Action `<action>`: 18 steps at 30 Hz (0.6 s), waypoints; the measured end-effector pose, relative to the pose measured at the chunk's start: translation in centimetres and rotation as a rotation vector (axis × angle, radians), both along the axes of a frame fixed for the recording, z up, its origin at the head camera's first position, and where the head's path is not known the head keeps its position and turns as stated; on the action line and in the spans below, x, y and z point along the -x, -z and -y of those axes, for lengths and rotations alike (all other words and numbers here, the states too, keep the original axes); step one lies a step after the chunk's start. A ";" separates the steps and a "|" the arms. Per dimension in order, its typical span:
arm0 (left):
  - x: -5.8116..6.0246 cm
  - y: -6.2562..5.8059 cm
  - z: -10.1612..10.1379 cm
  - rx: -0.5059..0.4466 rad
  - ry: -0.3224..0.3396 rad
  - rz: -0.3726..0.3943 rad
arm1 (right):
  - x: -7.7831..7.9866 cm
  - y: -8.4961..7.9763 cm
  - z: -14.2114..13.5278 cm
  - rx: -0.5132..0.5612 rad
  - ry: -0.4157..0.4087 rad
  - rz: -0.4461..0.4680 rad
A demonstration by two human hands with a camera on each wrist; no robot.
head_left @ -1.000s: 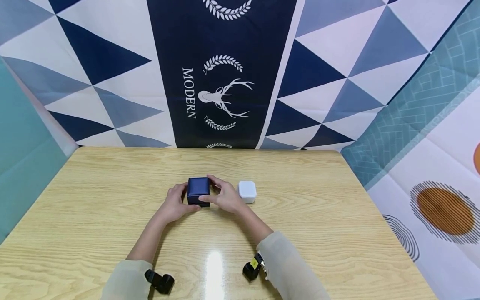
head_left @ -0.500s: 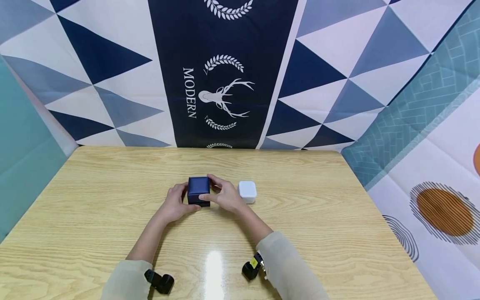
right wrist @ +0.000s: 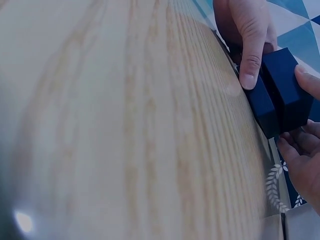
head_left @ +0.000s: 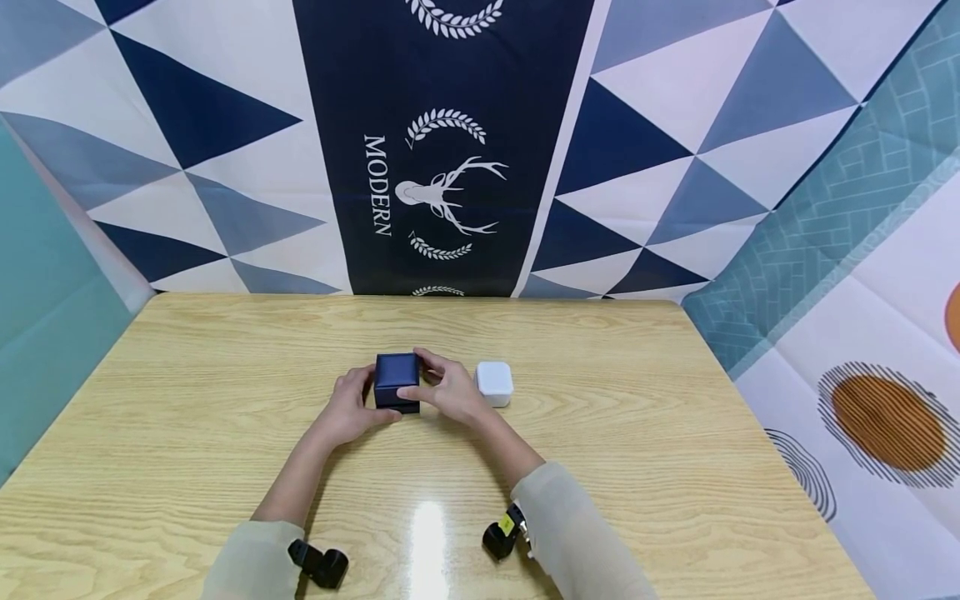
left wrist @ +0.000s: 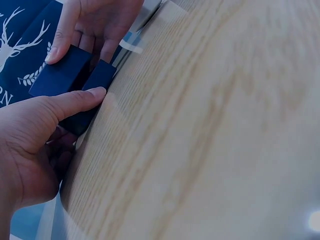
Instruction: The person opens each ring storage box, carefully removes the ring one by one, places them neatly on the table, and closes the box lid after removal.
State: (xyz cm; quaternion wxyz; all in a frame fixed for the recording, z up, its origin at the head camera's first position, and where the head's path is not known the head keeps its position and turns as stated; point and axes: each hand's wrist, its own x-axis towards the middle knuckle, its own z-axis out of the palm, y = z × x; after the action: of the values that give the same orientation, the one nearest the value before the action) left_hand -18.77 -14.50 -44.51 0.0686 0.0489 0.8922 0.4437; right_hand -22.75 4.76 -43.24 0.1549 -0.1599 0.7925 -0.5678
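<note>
A small dark blue box (head_left: 397, 372), which looks like a jewelry box, stands on the table between both hands. Its lid (right wrist: 287, 90) sits slightly apart from its base (right wrist: 261, 111), with a narrow dark gap between them along the near side. My left hand (head_left: 349, 406) grips the base from the left, thumb along the front. From the right, my right hand (head_left: 450, 392) pinches the lid, its thumb on the front and fingers behind. In the left wrist view the lid (left wrist: 59, 75) is tilted against the base. What the box contains is hidden.
Just right of my right hand stands a white rounded cube (head_left: 494, 383), close to the wrist. The wooden table (head_left: 637, 450) meets a patterned cloth backdrop (head_left: 442, 200) at its far edge. Black wrist cameras sit at both sleeves.
</note>
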 end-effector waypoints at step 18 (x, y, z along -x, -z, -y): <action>0.0 0.0 0.1 -0.012 0.002 0.000 | 0.2 0.1 0.3 0.001 0.020 -0.012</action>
State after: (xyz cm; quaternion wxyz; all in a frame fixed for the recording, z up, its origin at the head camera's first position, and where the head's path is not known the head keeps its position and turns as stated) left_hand -18.78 -14.60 -44.49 0.0686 0.0502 0.8896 0.4488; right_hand -22.90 4.51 -43.35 0.1442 -0.1555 0.7947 -0.5687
